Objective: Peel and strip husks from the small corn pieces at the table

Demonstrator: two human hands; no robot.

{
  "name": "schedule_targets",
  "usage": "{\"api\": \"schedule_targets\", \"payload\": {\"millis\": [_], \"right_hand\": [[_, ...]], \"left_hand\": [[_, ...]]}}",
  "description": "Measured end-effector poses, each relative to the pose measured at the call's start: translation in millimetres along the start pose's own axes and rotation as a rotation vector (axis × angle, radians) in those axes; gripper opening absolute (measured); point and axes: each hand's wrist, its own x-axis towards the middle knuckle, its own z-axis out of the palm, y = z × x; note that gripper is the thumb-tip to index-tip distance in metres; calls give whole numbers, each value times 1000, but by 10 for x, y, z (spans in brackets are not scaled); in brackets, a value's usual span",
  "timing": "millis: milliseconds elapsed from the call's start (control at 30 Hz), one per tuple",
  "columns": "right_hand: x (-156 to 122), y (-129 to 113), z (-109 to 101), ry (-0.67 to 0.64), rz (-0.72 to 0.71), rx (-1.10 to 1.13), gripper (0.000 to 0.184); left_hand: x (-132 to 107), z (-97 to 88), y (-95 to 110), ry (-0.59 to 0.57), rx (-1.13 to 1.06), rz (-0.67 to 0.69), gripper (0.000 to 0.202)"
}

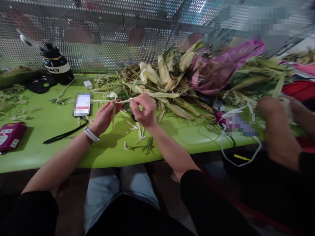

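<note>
Between my hands stretches a narrow, pale strip of corn husk [126,101]. My left hand [106,114], with a light watch band at the wrist, is closed on its left end, and a loose husk piece dangles below the fingers. The other end is pinched in my right hand [144,109], whose fingers are curled. Just beyond lies a heap of corn husks [164,77], pale green to brown. Torn husk strips [139,132] and a green sprig [147,146] lie on the green tabletop [108,150] below my hands.
A phone [82,104] with a black strap lies left of my hands. Further left are a magenta power socket block [12,137] and a black bottle [55,65]. A pink plastic bag [219,70] leans on the heap. At right, another person's hands [273,114] work near a white cable [256,150].
</note>
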Motion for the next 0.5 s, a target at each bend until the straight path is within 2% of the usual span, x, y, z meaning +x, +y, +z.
{"api": "schedule_targets", "payload": {"millis": [67, 133, 200, 300, 500], "right_hand": [[-74, -64, 102, -282, 48, 8, 33], [-135, -73, 211, -479, 167, 56, 29], [-176, -42, 294, -528, 276, 147, 26], [-187, 9, 330, -501, 356, 282, 19], [-42, -42, 154, -701, 497, 531, 18]], "left_hand": [[-6, 15, -22, -7, 3, 59, 24], [-14, 37, -45, -12, 11, 77, 25], [-20, 56, -61, 7, 14, 79, 25], [-22, 64, -60, 50, 11, 82, 25], [-42, 64, 19, 121, 2, 26, 24]]}}
